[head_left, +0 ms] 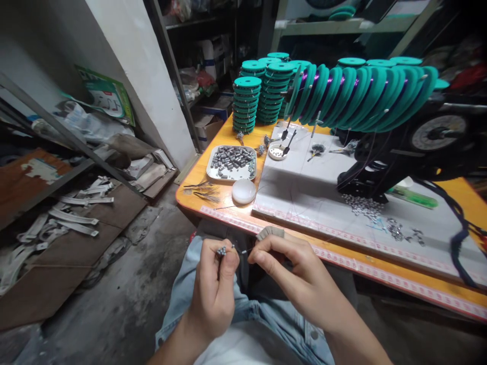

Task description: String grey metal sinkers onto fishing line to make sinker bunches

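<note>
From the head camera, the left hand [215, 289] is closed in a pinch on a small cluster of grey metal sinkers [221, 250] just above the lap, while the right hand [292, 271] pinches a fine line [245, 251] running toward them, both in front of the orange table [342, 256]. The sinkers look tiny, hard and slippery, dense for their size (best gripped by fingertips across their sides), and the line limp and easily lost. A tray of grey sinkers [232, 162] and stacked teal spools [247, 104] lie beyond.

Tray [213, 170] left of board [323, 177], spools [247, 104] behind.
</note>
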Available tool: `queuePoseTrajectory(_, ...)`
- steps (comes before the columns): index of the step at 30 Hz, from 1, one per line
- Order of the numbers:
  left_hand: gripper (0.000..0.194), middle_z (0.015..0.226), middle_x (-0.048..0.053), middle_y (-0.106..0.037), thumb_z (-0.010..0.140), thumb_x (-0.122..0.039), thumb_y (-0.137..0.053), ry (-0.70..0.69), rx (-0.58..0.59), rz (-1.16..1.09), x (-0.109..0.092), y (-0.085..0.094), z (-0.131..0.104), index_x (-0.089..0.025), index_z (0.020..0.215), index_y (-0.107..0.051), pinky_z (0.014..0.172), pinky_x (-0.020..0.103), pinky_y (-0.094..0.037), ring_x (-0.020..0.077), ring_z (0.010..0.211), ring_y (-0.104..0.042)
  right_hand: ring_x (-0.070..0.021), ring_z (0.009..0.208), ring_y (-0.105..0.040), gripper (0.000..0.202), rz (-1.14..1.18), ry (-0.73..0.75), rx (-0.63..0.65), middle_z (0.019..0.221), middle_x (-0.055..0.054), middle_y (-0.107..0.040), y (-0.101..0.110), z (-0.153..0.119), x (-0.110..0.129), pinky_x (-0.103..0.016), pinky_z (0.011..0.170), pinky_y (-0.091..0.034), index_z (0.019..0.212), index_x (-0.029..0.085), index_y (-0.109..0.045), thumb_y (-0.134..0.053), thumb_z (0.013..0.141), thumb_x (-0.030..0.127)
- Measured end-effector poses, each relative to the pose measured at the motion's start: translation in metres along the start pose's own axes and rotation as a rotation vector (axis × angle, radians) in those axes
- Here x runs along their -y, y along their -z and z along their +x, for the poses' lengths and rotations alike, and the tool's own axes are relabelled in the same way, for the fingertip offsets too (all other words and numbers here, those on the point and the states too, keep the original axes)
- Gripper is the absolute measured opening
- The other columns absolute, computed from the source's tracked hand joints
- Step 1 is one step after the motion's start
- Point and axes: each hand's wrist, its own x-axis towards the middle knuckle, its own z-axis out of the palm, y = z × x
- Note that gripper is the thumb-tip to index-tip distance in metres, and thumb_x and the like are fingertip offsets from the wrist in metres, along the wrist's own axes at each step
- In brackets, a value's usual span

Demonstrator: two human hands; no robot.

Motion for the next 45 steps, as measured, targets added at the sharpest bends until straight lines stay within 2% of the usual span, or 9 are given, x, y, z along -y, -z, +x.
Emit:
queuePoseTrajectory(5, 0.012, 0.076, -0.003, -0.045, 0.105, -0.021, -0.040, -0.160, 0.073, 0.036, 0.004, 0.000, -0.003, -0.025, 0.096, -0.047, 0.063, 0.029, -0.035, 0.0133, 0.066, -0.040, -0.0140, 0.078, -0.068, 0.018, 0.067, 0.040, -0.096, 0.085, 0.001, -0.076, -0.005, 0.001, -0.004, -0.022, 0.069, -0.049, 0.088, 0.023, -0.074, -0.061, 0.099, 0.028)
queuePoseTrajectory(9, 0.013, 0.077, -0.003, -0.045, 0.105, -0.019, -0.039, -0.184, 0.096, 0.010, 0.004, -0.002, -0.004, -0.026, 0.099, -0.048, 0.062, 0.028, -0.035, 0.0140, 0.065, -0.041, -0.0128, 0.075, -0.070, 0.016, 0.096, 0.089, -0.104, 0.085, 0.003, -0.078, -0.005, -0.001, -0.006, -0.020, 0.068, -0.053, 0.096, 0.028, -0.078, -0.062, 0.099, 0.024)
queuePoseTrajectory(12, 0.013, 0.078, -0.002, -0.047, 0.104, -0.018, -0.039, -0.188, 0.108, 0.014, 0.002, -0.003, -0.005, -0.026, 0.101, -0.048, 0.063, 0.028, -0.036, 0.0139, 0.066, -0.042, -0.0154, 0.080, -0.071, 0.017, 0.001, 0.143, -0.138, 0.087, 0.002, -0.078, -0.004, -0.004, -0.007, -0.023, 0.069, -0.054, 0.102, 0.031, -0.079, -0.064, 0.099, 0.024)
queuePoseTrajectory(18, 0.014, 0.080, -0.001, -0.052, 0.104, -0.016, -0.040, -0.212, 0.094, 0.048, 0.000, -0.002, -0.007, -0.027, 0.102, -0.049, 0.065, 0.028, -0.037, 0.0139, 0.067, -0.046, -0.0177, 0.075, -0.070, 0.016, -0.116, 0.268, -0.182, 0.083, -0.001, -0.076, -0.006, -0.008, -0.011, -0.026, 0.063, -0.054, 0.104, 0.028, -0.078, -0.066, 0.097, 0.022)
queuePoseTrajectory(22, 0.015, 0.081, 0.000, -0.053, 0.103, -0.015, -0.040, -0.215, 0.094, 0.079, 0.002, -0.001, -0.008, -0.027, 0.102, -0.050, 0.068, 0.030, -0.038, 0.0154, 0.070, -0.049, -0.0176, 0.078, -0.071, 0.015, -0.135, 0.265, -0.206, 0.089, -0.002, -0.078, -0.007, -0.009, -0.011, -0.024, 0.064, -0.055, 0.103, 0.028, -0.077, -0.067, 0.096, 0.019)
queuePoseTrajectory(28, 0.017, 0.080, -0.001, -0.050, 0.103, -0.012, -0.039, -0.262, 0.119, 0.068, 0.002, -0.001, -0.008, -0.027, 0.105, -0.048, 0.067, 0.030, -0.038, 0.0152, 0.070, -0.048, -0.0120, 0.068, -0.068, 0.015, -0.164, 0.264, -0.236, 0.085, 0.002, -0.077, -0.005, -0.009, -0.009, -0.019, 0.062, -0.054, 0.101, 0.027, -0.076, -0.067, 0.095, 0.016)
queuePoseTrajectory(34, 0.019, 0.078, -0.002, -0.046, 0.102, -0.011, -0.038, -0.311, 0.142, 0.129, 0.001, 0.000, -0.007, -0.027, 0.105, -0.045, 0.066, 0.030, -0.039, 0.0150, 0.068, -0.047, -0.0148, 0.078, -0.071, 0.015, -0.178, 0.276, -0.221, 0.088, 0.001, -0.077, -0.008, -0.010, -0.009, -0.020, 0.065, -0.055, 0.101, 0.029, -0.075, -0.066, 0.096, 0.017)
queuePoseTrajectory(39, 0.018, 0.077, -0.001, -0.047, 0.103, -0.013, -0.037, -0.313, 0.144, 0.152, 0.000, -0.001, -0.006, -0.028, 0.105, -0.046, 0.066, 0.031, -0.039, 0.0163, 0.068, -0.049, -0.0126, 0.067, -0.067, 0.013, -0.198, 0.290, -0.283, 0.081, 0.001, -0.075, -0.007, -0.010, -0.007, -0.019, 0.063, -0.055, 0.097, 0.025, -0.076, -0.065, 0.096, 0.018)
queuePoseTrajectory(45, 0.015, 0.077, 0.000, -0.047, 0.102, -0.013, -0.038, -0.422, 0.148, 0.120, 0.004, 0.000, 0.000, -0.025, 0.107, -0.045, 0.064, 0.029, -0.038, 0.0158, 0.069, -0.048, -0.0086, 0.070, -0.069, 0.012, -0.218, 0.318, -0.303, 0.082, 0.004, -0.075, -0.006, -0.009, -0.007, -0.012, 0.068, -0.054, 0.096, 0.024, -0.076, -0.065, 0.096, 0.018)
